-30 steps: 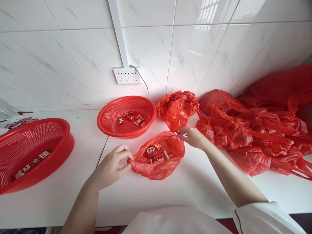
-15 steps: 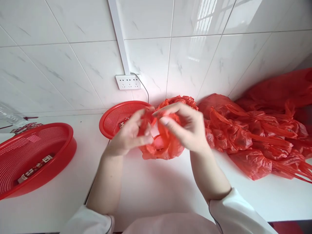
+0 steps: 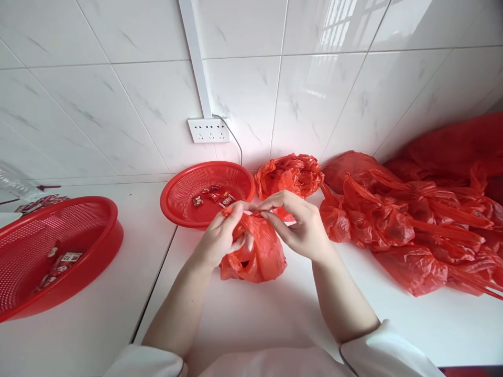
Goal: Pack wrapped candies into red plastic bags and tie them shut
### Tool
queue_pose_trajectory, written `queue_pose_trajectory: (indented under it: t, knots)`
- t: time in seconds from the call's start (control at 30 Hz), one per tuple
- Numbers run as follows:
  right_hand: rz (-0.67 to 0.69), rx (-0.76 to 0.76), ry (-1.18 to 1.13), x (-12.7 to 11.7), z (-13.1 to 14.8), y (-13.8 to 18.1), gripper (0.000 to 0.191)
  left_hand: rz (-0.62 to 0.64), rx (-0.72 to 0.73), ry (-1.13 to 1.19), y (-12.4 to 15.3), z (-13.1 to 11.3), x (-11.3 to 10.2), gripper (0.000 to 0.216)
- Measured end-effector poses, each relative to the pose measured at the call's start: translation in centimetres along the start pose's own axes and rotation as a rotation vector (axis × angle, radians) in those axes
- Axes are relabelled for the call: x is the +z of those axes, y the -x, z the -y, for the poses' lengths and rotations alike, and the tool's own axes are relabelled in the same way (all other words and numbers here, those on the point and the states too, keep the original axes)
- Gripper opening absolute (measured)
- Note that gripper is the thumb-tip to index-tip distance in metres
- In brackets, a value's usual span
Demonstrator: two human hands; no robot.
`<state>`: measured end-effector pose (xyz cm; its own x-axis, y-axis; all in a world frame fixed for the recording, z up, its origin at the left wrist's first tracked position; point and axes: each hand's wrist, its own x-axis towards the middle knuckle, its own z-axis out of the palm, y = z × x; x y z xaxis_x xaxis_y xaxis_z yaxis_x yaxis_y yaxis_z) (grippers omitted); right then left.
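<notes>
A small red plastic bag (image 3: 257, 256) sits on the white counter (image 3: 243, 319) in front of me, gathered at its top. My left hand (image 3: 220, 235) pinches the bag's left handle and my right hand (image 3: 299, 224) pinches the right handle, fingertips nearly meeting above the bag. The bag's contents are hidden by the bunched plastic. Just behind my hands stands a round red mesh basket (image 3: 176, 205) with a few small wrapped sweets (image 3: 214, 195) inside.
A larger red mesh basket (image 3: 98, 230) with several wrapped items stands at the left. A crumpled red bag (image 3: 290, 174) lies by the wall, and a heap of red bags (image 3: 416, 220) fills the right. A wall socket (image 3: 208, 130) with a cable sits above.
A second ago the bag lay open on the counter showing sweets, my hands at its two sides. Both hands drew the handles up and together; the bag is now closed and bunched.
</notes>
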<state>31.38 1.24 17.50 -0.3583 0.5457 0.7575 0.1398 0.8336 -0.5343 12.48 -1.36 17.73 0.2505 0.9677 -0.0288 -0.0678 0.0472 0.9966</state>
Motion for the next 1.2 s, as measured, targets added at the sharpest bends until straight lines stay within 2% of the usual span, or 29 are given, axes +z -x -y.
queue_pose_trajectory:
  t: [0.07,0.13,0.2,0.27,0.33,0.37,0.43,0.47,0.53,0.6,0.7,0.8,0.9,1.03,1.1,1.2]
  knots:
    - [0.055,-0.047,-0.021,-0.3,0.1,0.3,0.015,-0.055,0.012,0.036,-0.5,0.2,-0.6,0.039]
    - [0.213,-0.077,-0.065,-0.6,0.3,0.5,0.014,-0.057,0.021,0.039,-0.8,0.3,-1.2,0.036]
    - [0.388,-0.067,-0.101,-0.9,0.2,0.7,0.013,0.009,0.025,-0.037,-0.6,0.0,-1.6,0.029]
    - [0.466,-0.030,-0.151,-0.8,-0.1,0.8,0.008,0.127,0.075,-0.249,0.1,-0.6,-1.6,0.024]
    - [0.358,0.040,-0.198,-0.3,-0.7,0.7,0.001,0.176,0.177,-0.601,1.1,-1.2,-1.5,0.028]
    - [0.266,0.080,-0.210,0.1,-1.1,0.6,0.003,0.153,0.249,-0.805,1.5,-1.4,-1.4,0.031]
    - [0.115,0.161,-0.229,0.9,-1.7,0.3,0.008,0.036,0.426,-1.170,2.2,-1.5,-1.3,0.033]
    - [0.094,0.203,-0.254,1.3,-2.0,0.2,0.013,-0.022,0.518,-1.292,2.3,-1.4,-1.2,0.033]
    - [0.148,0.289,-0.357,1.9,-2.5,0.1,0.028,-0.108,0.695,-1.376,2.1,-1.1,-1.3,0.033]
    - [0.222,0.355,-0.481,2.2,-2.8,0.0,0.042,-0.174,0.824,-1.320,1.6,-0.6,-1.4,0.030]
    - [0.206,0.340,-0.562,2.0,-3.3,0.2,0.039,-0.280,0.922,-1.245,0.6,-0.2,-1.7,0.017]
    - [0.111,0.278,-0.471,1.4,-3.6,0.3,0.018,-0.346,0.879,-1.214,0.1,0.0,-2.1,0.011]
    - [0.056,0.272,-0.510,0.8,-3.9,0.2,0.011,-0.308,0.806,-1.079,0.2,-0.2,-2.6,0.006]
    - [0.100,0.342,-0.717,-1.0,-4.1,0.3,0.027,-0.246,0.691,-0.943,1.1,-1.0,-4.2,0.004]
    - [0.055,0.417,-0.616,-2.8,-4.0,0.6,0.041,-0.194,0.567,-0.979,1.8,-1.6,-5.7,0.010]
    - [-0.141,0.547,-0.345,-6.4,-4.1,1.3,0.055,-0.107,0.370,-1.020,2.8,-2.6,-7.9,0.023]
